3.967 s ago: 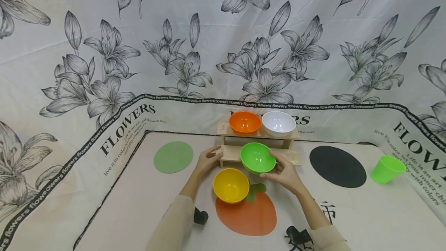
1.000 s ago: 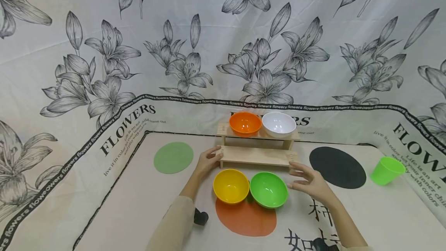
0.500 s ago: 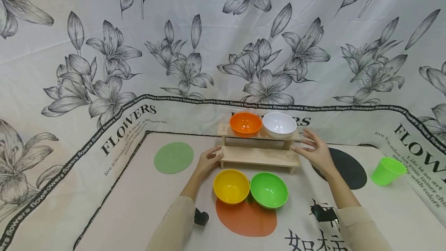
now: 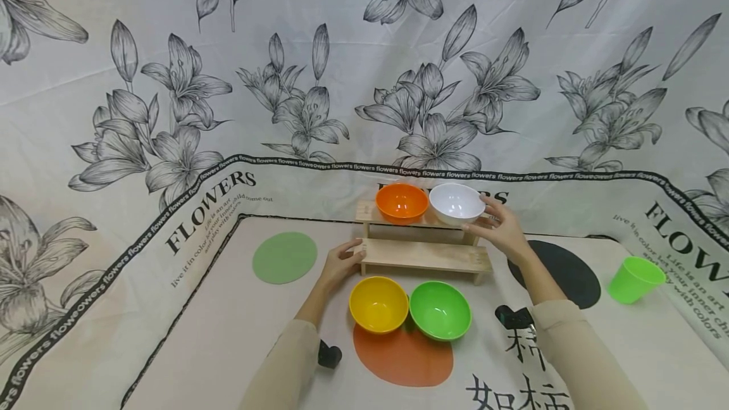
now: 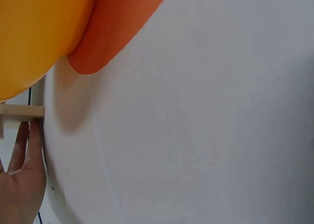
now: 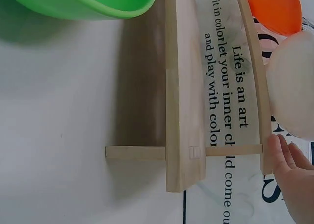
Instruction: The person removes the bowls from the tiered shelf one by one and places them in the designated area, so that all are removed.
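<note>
On the upper step of a two-tier wooden rack stands a white bowl, with an orange bowl beside it. My right hand is at the white bowl's right side, fingertips by its rim and thumb low at the front. Seen from the right wrist, the fingers reach straight toward the bowl past the upper board's end. My left hand touches the left end of the lower step with extended fingers. In front of the rack, a yellow bowl and a green bowl sit side by side.
A green cup stands at the far right, past a black oval on the cloth. A pale green round patch is at the left. Flower-printed cloth rises behind the rack.
The green bowl has come down from the rack to beside the yellow one. My right hand let it go, then moved up to the white bowl. My left hand stays put.
</note>
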A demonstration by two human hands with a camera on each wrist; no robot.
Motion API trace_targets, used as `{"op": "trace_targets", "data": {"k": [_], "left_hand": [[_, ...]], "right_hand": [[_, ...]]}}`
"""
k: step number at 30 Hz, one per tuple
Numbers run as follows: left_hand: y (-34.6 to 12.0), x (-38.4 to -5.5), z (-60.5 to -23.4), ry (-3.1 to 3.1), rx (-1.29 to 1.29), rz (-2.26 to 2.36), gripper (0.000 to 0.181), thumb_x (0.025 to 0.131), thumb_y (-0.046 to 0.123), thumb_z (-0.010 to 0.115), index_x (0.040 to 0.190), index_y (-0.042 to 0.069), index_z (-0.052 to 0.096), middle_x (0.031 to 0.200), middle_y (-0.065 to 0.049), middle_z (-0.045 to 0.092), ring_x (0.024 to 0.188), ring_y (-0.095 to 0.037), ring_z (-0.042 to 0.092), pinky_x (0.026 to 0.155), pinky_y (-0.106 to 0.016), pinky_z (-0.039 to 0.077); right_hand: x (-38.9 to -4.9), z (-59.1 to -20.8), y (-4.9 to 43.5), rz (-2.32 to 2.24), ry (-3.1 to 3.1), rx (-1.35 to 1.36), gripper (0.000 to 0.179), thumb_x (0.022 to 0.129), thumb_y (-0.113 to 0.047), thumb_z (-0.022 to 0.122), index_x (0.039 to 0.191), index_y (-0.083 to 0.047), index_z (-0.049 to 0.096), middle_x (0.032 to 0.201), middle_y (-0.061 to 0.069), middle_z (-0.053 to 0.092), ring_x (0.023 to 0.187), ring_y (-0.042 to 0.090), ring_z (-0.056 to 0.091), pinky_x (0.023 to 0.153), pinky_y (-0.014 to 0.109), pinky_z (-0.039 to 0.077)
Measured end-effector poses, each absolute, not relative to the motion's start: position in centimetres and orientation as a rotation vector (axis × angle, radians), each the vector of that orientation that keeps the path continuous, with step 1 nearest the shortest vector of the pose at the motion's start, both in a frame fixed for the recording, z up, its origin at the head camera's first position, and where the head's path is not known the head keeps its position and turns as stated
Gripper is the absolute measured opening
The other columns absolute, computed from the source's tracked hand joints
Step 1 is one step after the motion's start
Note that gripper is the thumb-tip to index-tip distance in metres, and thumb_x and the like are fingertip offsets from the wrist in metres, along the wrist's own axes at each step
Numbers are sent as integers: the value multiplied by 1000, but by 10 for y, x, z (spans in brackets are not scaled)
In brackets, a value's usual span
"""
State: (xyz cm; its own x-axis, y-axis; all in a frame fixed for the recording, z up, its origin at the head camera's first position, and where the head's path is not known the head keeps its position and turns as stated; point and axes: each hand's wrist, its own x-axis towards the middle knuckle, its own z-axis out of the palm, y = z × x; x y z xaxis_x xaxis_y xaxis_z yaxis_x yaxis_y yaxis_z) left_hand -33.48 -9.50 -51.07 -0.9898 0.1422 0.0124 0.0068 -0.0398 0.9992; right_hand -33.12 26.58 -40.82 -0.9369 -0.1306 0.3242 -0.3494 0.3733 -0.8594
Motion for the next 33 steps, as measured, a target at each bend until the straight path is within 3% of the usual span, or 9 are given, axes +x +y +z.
{"op": "trace_targets", "data": {"k": [4, 8, 17, 22, 28, 33], "left_hand": [[-95, -335, -511, 2113, 171, 2191, 49, 89, 17, 66, 133, 2, 52, 122, -27, 56, 105, -30, 61, 89, -38, 53], [-94, -334, -510, 2119, 159, 2182, 48, 89, 18, 66, 133, 3, 53, 120, -25, 56, 103, -28, 61, 87, -36, 54], [-95, -335, -511, 2112, 140, 2186, 49, 88, 20, 67, 133, 5, 53, 119, -25, 57, 102, -27, 62, 87, -37, 54], [-95, -335, -510, 2097, 137, 2197, 48, 88, 18, 67, 132, 5, 54, 120, -25, 57, 102, -27, 62, 87, -36, 54], [-94, -333, -508, 2103, 136, 2190, 48, 88, 16, 67, 132, 5, 54, 120, -26, 57, 103, -30, 61, 87, -36, 54], [-95, -333, -509, 2107, 141, 2187, 47, 89, 17, 66, 133, 5, 53, 120, -26, 56, 104, -29, 61, 87, -37, 54]], "right_hand": [[-327, -400, 256, 1626, -2490, 372, 87, 84, -18, 71, 150, -5, 16, 143, 32, 31, 125, 48, 40, 101, 55, 39], [-329, -400, 252, 1600, -2526, 319, 84, 85, -19, 70, 150, -4, 19, 142, 31, 33, 122, 44, 44, 100, 50, 42], [-328, -395, 248, 1548, -2546, 280, 87, 83, -21, 72, 149, 0, 18, 140, 31, 35, 116, 41, 48, 89, 24, 48], [-325, -396, 250, 1556, -2519, 283, 89, 82, -19, 73, 149, 0, 18, 142, 30, 33, 115, 41, 48, 77, 5, 42], [-316, -396, 253, 1537, -2496, 336, 87, 82, -17, 74, 148, 2, 19, 143, 30, 32, 115, 41, 48, 79, 3, 42], [-323, -415, 267, 1569, -2467, 368, 88, 82, -21, 74, 149, -4, 21, 146, 26, 28, 116, 38, 49, 88, 21, 50]]}}
